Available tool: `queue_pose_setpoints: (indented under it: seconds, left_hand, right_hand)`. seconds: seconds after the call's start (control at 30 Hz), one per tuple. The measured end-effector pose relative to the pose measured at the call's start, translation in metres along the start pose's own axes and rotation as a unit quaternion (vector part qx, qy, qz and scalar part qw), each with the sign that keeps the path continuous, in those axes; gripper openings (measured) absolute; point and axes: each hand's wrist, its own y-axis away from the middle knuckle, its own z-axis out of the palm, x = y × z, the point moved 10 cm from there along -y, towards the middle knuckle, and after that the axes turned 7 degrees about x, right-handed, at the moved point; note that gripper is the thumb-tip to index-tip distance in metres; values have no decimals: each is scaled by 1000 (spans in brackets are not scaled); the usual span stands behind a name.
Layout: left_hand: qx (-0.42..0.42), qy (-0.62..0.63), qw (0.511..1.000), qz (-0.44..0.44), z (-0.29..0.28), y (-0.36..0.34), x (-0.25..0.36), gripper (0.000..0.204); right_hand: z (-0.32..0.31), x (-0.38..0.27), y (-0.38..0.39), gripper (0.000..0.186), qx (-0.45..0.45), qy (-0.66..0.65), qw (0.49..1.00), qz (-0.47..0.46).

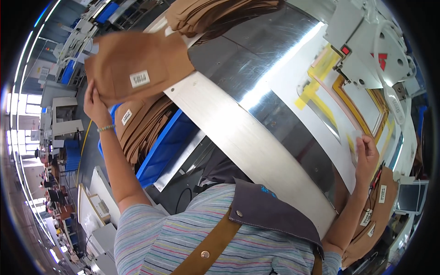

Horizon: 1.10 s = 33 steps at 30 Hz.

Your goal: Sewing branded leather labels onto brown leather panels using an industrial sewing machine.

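Note:
My left hand (95, 109) grips the lower left edge of a brown fabric piece (169, 59). The piece is raised above a blue bin (158, 151) and bears a white label (139, 79). In the bin stands a stack of brown fabric pieces (142, 119), the front one labelled too. Over on the right, my right hand (366, 156) is closed, fingertips pressed together at the near edge of a yellow-taped sewing template (337, 112). What those fingers hold, if anything, I cannot make out.
A white sewing machine head (366, 50) stands over the template. More brown pieces (201, 18) lie heaped at the table's far end, and labelled ones (373, 220) hang at the right. The metal table edge (229, 133) runs diagonally before me. A small screen (411, 197) is far right.

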Motion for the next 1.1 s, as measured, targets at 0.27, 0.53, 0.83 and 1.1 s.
queue_pose_setpoints:
  seconds: [0.27,0.53,0.83,1.1]
  left_hand:
    - [133,-218,958,-133,-221,141,-179,30]
    - [14,-434,895,101,-87,121,-106,56]
    - [-374,235,892,98,275,157,188,36]
    - [-549,194,657,480,347,336,409,54]
  right_hand:
    - [-4,7,3,16,11,5,1000,3]
    - [-3,2,3,12,-30,-12,999,32]
    - [-14,-28,-44,23,8,-25,998,63]
    - [-56,-22,-107,29,18,97,993,61]
